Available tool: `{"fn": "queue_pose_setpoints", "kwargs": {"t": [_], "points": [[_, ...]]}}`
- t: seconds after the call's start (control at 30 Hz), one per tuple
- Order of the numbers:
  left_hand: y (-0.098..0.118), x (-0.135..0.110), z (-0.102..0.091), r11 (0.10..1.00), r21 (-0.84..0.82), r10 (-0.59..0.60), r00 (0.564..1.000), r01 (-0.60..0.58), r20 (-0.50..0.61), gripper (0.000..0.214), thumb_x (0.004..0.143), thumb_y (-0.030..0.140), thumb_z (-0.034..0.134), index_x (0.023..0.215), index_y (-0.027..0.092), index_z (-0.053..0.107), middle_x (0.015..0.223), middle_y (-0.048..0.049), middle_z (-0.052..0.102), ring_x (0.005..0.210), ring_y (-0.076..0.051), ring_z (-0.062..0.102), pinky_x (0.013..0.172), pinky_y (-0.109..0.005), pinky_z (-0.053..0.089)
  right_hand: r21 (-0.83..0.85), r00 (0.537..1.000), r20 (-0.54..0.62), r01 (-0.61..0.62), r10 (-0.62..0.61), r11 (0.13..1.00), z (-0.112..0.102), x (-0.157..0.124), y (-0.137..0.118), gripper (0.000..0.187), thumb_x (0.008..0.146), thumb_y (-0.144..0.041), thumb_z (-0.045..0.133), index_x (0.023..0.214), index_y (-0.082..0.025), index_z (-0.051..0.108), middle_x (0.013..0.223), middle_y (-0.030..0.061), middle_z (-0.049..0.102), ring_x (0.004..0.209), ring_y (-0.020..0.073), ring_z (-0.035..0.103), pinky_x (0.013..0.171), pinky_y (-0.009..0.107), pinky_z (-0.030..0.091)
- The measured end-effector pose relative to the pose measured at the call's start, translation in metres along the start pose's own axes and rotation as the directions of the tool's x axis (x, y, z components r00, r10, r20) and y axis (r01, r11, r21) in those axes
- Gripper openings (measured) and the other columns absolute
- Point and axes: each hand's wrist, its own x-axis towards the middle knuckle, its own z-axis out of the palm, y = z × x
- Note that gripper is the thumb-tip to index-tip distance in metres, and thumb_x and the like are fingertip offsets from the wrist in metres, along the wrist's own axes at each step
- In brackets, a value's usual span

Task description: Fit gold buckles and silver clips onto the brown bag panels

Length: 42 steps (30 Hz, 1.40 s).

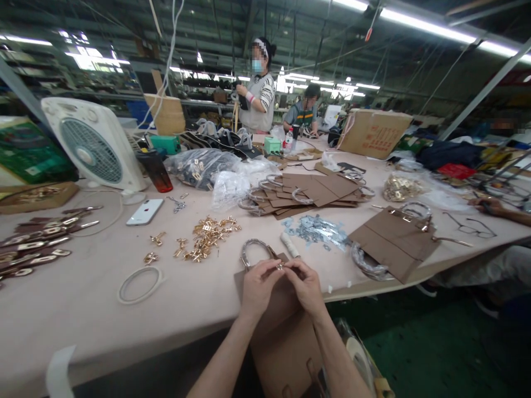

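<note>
Both my hands meet over a brown bag panel [282, 309] that hangs down over the table's front edge. My left hand [261, 284] and my right hand [304, 282] pinch a small gold metal fitting [280, 266] between their fingertips. Its exact shape is partly hidden by the fingers. Behind my left hand rises the panel's plastic-wrapped handle [253, 249]. A white-wrapped tool [289, 244] lies just beyond my right hand. Farther off are a pile of gold fittings [209, 235] and a heap of flat silver metal plates [317, 231].
A tape roll [140, 285] and a phone [145, 212] lie at left, near a fan [93, 145]. Brown panels [311, 190] are stacked mid-table. Another panel with handles [396, 240] rests at right, by glasses [468, 225]. Two people [259, 102] work beyond; a person's arm [501, 210] reaches in at right.
</note>
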Motion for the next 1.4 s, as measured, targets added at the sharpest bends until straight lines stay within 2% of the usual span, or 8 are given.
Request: {"fn": "queue_pose_setpoints", "kwargs": {"t": [0.1,0.2,0.47,0.63,0.77,1.07,1.27,1.4], "points": [[0.003,-0.002,0.001,0.998,0.039,-0.046,0.999,0.045,0.028,0.026,0.087,0.040,0.077,0.105,0.022,0.081,0.103,-0.0074,0.081,0.091,-0.023,0.077,0.091,-0.037,0.063,-0.011,0.999,0.019,0.045,-0.045,0.999,-0.005,0.000,0.000,0.015,0.092,-0.036,0.074,0.092,-0.022,0.072,0.094,0.0036,0.068,0.091,0.0200,0.064,0.086,0.032,0.052],[0.004,-0.003,0.001,0.994,-0.009,-0.111,0.991,0.112,0.078,0.027,0.088,0.039,0.076,0.107,0.021,0.081,0.098,-0.0061,0.082,0.080,-0.022,0.077,0.083,-0.035,0.065,0.011,0.996,0.046,0.075,-0.075,0.997,-0.006,-0.003,0.000,0.011,0.094,-0.034,0.071,0.093,-0.023,0.069,0.094,0.0032,0.064,0.087,0.0192,0.063,0.083,0.032,0.052],[0.001,-0.004,0.001,0.983,-0.072,-0.158,0.981,0.167,0.111,0.026,0.088,0.039,0.076,0.106,0.020,0.080,0.098,-0.0057,0.082,0.080,-0.021,0.077,0.080,-0.033,0.066,-0.047,0.983,-0.002,0.182,-0.183,0.982,-0.004,-0.010,-0.005,0.005,0.095,-0.029,0.069,0.092,-0.025,0.070,0.093,0.0035,0.064,0.091,0.0206,0.063,0.084,0.034,0.051],[0.004,-0.006,-0.001,0.996,-0.037,-0.080,0.991,0.085,0.108,0.022,0.088,0.037,0.076,0.105,0.023,0.082,0.094,-0.0051,0.081,0.082,-0.021,0.076,0.081,-0.032,0.064,-0.028,0.996,0.008,0.084,-0.083,0.996,-0.011,-0.009,-0.005,0.013,0.097,-0.034,0.066,0.102,-0.025,0.075,0.101,0.0050,0.070,0.097,0.0211,0.065,0.088,0.033,0.052],[0.004,-0.007,-0.002,0.999,-0.028,-0.020,0.992,0.024,0.128,0.021,0.090,0.035,0.076,0.106,0.023,0.082,0.099,-0.0068,0.080,0.087,-0.022,0.076,0.084,-0.034,0.064,-0.034,0.997,0.050,0.067,-0.065,0.997,-0.013,-0.006,-0.003,0.016,0.095,-0.036,0.069,0.095,-0.024,0.079,0.100,0.0060,0.072,0.098,0.0222,0.067,0.089,0.034,0.053],[0.016,-0.009,0.000,0.994,0.036,0.101,0.987,-0.106,0.122,0.014,0.093,0.028,0.074,0.103,0.022,0.081,0.100,-0.0064,0.079,0.093,-0.021,0.074,0.085,-0.031,0.061,-0.065,0.998,-0.005,0.058,-0.058,0.996,-0.005,-0.009,-0.013,0.021,0.098,-0.039,0.065,0.092,-0.021,0.074,0.093,0.0049,0.072,0.092,0.0214,0.065,0.086,0.032,0.050],[0.010,-0.009,0.002,0.981,0.064,0.174,0.976,-0.183,0.129,0.014,0.094,0.030,0.073,0.101,0.021,0.081,0.099,-0.0075,0.080,0.091,-0.021,0.075,0.088,-0.033,0.063,-0.074,0.999,-0.033,0.013,-0.016,0.997,-0.001,-0.010,-0.014,0.028,0.098,-0.044,0.062,0.087,-0.020,0.070,0.084,0.0027,0.068,0.084,0.0195,0.063,0.080,0.030,0.050],[0.010,-0.011,0.002,0.976,0.081,0.193,0.976,-0.201,0.101,0.014,0.094,0.027,0.073,0.104,0.021,0.080,0.101,-0.0065,0.080,0.092,-0.019,0.075,0.086,-0.030,0.063,-0.121,0.999,-0.052,-0.001,-0.005,0.993,-0.002,-0.011,-0.010,0.030,0.096,-0.048,0.063,0.092,-0.020,0.074,0.092,0.0053,0.073,0.090,0.0221,0.067,0.085,0.032,0.053]]}}
